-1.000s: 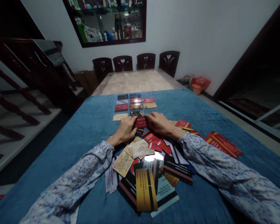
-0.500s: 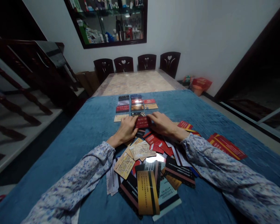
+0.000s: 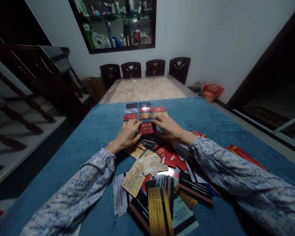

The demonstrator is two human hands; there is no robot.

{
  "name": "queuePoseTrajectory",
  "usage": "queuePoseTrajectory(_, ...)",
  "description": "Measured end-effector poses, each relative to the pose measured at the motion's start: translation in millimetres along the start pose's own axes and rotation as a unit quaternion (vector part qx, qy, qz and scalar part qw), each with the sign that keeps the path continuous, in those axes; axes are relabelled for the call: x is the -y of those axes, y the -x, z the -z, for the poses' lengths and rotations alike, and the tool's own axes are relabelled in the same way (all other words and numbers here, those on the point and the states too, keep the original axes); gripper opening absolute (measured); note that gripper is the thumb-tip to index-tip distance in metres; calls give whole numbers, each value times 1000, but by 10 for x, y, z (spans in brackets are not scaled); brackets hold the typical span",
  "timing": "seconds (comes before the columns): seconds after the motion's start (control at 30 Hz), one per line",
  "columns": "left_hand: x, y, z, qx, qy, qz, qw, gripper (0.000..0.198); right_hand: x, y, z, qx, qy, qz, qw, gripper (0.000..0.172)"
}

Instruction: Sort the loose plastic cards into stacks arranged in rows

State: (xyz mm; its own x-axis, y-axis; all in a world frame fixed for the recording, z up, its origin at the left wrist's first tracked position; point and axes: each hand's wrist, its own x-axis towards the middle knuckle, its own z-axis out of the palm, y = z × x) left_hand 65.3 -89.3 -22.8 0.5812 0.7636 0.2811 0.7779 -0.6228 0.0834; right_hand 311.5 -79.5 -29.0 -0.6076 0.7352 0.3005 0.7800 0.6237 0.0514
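A dark red card [image 3: 147, 128] with pale print is gripped at its two side edges. My left hand [image 3: 129, 132] is closed on its left edge, and my right hand [image 3: 169, 128] pinches its right edge. Just beyond it, several cards lie in rows, among them a red card [image 3: 130, 117], a gold card [image 3: 146, 115] and a black card [image 3: 131, 105]. My left hand partly hides the near end of the left row. Below my wrists spreads a loose heap of cards, with a yellow card [image 3: 159, 209], cream cards [image 3: 153, 163] and red cards [image 3: 169, 152].
A blue cloth [image 3: 88, 144] covers the near part of the table, leaving the marbled tabletop [image 3: 147, 87] bare beyond it. More red cards [image 3: 245, 156] lie at the right. Dark chairs [image 3: 155, 68] line the far end, and a wooden railing [image 3: 22, 95] stands at the left.
Both hands and the dark red card have moved slightly away from me, up to the rows. The card now covers the black card that showed behind it. The whole view has shifted a little.
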Motion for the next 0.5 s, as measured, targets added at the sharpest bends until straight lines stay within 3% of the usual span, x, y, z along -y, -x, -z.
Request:
queuePoseTrajectory(0.33, 492, -68, 193, 28, -30, 35, 999, 47, 58, -611, 76, 46, -22, 33, 998, 44)
queuePoseTrajectory(0.5, 779, -147, 225, 37, -36, 49, 997, 44, 73, -919, 42, 69, -10, 31, 997, 34)
